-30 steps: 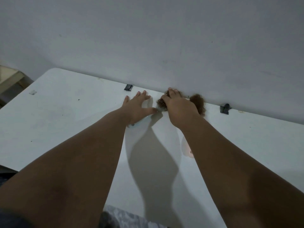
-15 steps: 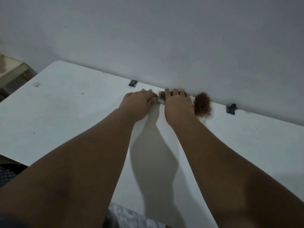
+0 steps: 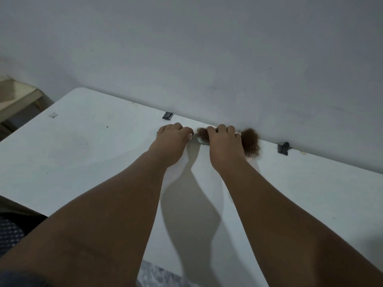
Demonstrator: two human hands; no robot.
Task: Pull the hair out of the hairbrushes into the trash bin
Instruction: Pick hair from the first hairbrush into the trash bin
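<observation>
Two hairbrushes clogged with brown hair lie at the far edge of the white table (image 3: 83, 154), against the wall. My right hand (image 3: 224, 146) lies over the left hairbrush (image 3: 202, 136), fingers curled over its far side in the hair. The right hairbrush (image 3: 250, 142) sits just beside that hand, its bristles and hair showing. My left hand (image 3: 172, 141) has its fingers curled down at the left end of the left hairbrush; what it grips is hidden. No trash bin is in view.
A grey wall rises directly behind the table. Two black clips (image 3: 167, 115) (image 3: 283, 148) sit on the table's far edge. A wooden piece of furniture (image 3: 14, 96) stands off the left end. Patterned fabric (image 3: 157, 275) shows at the near edge.
My left hand went from flat with spread fingers to curled at the brush end. My right hand's fingers hooked over the left hairbrush. The right hairbrush became more exposed.
</observation>
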